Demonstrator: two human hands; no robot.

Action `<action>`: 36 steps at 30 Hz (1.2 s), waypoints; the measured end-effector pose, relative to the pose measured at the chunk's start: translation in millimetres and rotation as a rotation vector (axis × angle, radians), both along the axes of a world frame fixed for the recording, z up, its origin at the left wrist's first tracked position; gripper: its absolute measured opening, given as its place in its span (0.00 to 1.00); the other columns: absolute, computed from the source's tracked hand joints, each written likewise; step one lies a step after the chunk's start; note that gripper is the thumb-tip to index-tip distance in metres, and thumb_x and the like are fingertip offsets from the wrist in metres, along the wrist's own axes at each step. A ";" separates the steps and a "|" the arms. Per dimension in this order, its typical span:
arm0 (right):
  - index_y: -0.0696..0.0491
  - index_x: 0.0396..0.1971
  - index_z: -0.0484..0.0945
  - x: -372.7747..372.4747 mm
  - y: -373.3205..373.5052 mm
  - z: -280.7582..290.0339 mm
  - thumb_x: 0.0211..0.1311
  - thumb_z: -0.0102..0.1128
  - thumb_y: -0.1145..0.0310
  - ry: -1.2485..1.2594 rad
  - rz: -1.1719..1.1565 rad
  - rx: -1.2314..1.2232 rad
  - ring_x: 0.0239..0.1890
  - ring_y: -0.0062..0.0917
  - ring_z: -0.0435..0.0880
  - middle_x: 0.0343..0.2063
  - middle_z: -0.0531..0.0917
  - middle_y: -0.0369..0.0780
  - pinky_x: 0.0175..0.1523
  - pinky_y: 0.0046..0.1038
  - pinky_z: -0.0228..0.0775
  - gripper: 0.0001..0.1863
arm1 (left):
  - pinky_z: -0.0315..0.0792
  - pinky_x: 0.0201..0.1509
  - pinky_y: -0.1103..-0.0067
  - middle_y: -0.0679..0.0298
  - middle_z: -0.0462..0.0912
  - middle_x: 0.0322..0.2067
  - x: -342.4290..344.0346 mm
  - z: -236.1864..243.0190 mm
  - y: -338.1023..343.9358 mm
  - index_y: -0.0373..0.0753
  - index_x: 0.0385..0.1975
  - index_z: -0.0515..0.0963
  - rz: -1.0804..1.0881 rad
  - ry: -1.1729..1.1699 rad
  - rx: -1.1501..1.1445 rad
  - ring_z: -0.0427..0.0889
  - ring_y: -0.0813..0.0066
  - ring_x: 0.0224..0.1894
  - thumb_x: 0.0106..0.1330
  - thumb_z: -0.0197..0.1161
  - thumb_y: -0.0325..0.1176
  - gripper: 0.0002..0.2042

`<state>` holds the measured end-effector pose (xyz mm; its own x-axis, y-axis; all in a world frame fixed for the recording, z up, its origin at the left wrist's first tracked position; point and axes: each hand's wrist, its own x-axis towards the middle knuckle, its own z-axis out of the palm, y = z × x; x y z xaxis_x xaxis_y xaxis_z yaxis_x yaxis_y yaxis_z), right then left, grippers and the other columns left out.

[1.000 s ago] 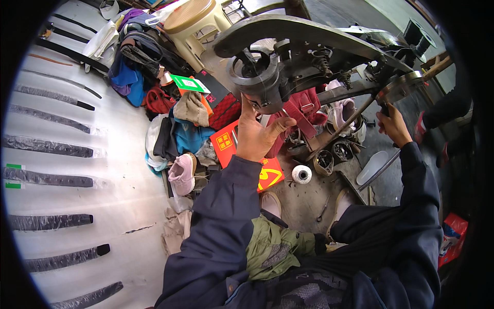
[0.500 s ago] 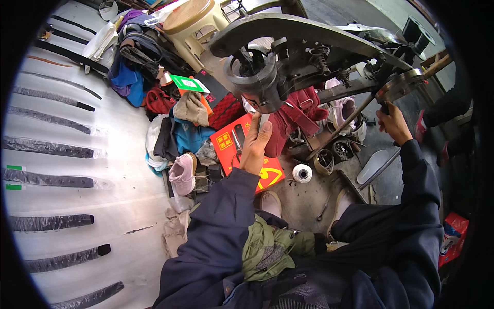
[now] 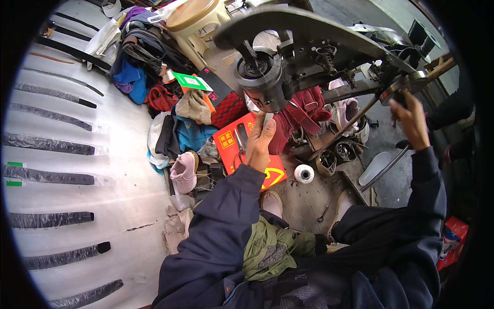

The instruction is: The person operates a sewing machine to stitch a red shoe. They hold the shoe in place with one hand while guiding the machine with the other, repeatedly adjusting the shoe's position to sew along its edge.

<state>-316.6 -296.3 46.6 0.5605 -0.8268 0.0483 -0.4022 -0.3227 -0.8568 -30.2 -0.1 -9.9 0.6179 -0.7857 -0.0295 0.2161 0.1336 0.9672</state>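
A dark metal hand-cranked sewing machine (image 3: pixel 309 38) reaches across the top of the view. Directly below its round head (image 3: pixel 260 77), my left hand (image 3: pixel 259 147) is closed, thumb and forefinger pointing upward. A small pale edge shows at those fingertips; what they grip is mostly hidden. Over on the right, my right hand (image 3: pixel 413 121) curls at the rim of the machine's hand wheel (image 3: pixel 404 86), around its crank handle, which the fingers largely cover. Behind my left hand hangs a dark red strapped bag (image 3: pixel 303 110).
A red printed box (image 3: pixel 229 147) lies beyond my left wrist. Near it are a white thread spool (image 3: pixel 304 174), a pink shoe (image 3: pixel 183 171) and piled clothes and bags (image 3: pixel 136 67). Wrapped dark straps (image 3: pixel 51 220) line the white sheet at left. A beige stool (image 3: pixel 193 20) stands behind.
My right hand has shifted slightly right and its grip has turned at the wheel. The left hand stays under the machine head. The whole view has moved slightly.
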 end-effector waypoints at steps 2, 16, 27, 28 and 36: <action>0.60 0.45 0.78 -7.8 -23.7 16.6 0.65 0.56 0.74 -0.037 -0.055 -0.122 0.26 0.15 0.74 0.28 0.78 0.35 0.32 0.21 0.68 0.11 | 0.55 0.72 0.81 0.60 0.69 0.66 0.8 2.2 -0.9 0.28 0.73 0.57 -0.002 -0.038 0.004 0.65 0.75 0.67 0.76 0.58 0.49 0.36; 0.57 0.43 0.74 -60.6 -116.6 -92.0 0.68 0.55 0.70 0.086 -0.264 0.010 0.20 0.20 0.76 0.23 0.76 0.37 0.25 0.25 0.69 0.09 | 0.51 0.75 0.79 0.61 0.68 0.67 6.7 0.6 -5.8 0.28 0.71 0.60 -0.039 -0.033 -0.021 0.62 0.76 0.69 0.77 0.55 0.46 0.32; 0.61 0.42 0.76 0.5 -4.0 8.7 0.68 0.60 0.67 -0.055 0.044 0.089 0.24 0.16 0.77 0.25 0.78 0.35 0.29 0.21 0.69 0.12 | 0.58 0.69 0.81 0.68 0.74 0.57 4.1 6.6 -6.9 0.34 0.66 0.68 -0.027 -0.086 -0.045 0.68 0.80 0.60 0.78 0.55 0.45 0.25; 0.61 0.41 0.77 -3.4 -16.9 21.1 0.68 0.59 0.68 -0.053 0.013 0.045 0.24 0.16 0.76 0.26 0.78 0.35 0.29 0.21 0.68 0.11 | 0.58 0.69 0.81 0.67 0.74 0.58 3.8 7.7 -7.1 0.34 0.66 0.68 -0.030 -0.071 -0.031 0.68 0.80 0.60 0.78 0.55 0.44 0.25; 0.55 0.41 0.77 -52.0 -103.7 -12.4 0.65 0.55 0.70 -0.005 -0.322 -0.261 0.24 0.17 0.75 0.24 0.76 0.34 0.32 0.22 0.67 0.08 | 0.56 0.70 0.81 0.66 0.73 0.62 7.0 9.1 -7.9 0.35 0.68 0.67 -0.068 -0.126 -0.030 0.67 0.80 0.63 0.79 0.53 0.43 0.25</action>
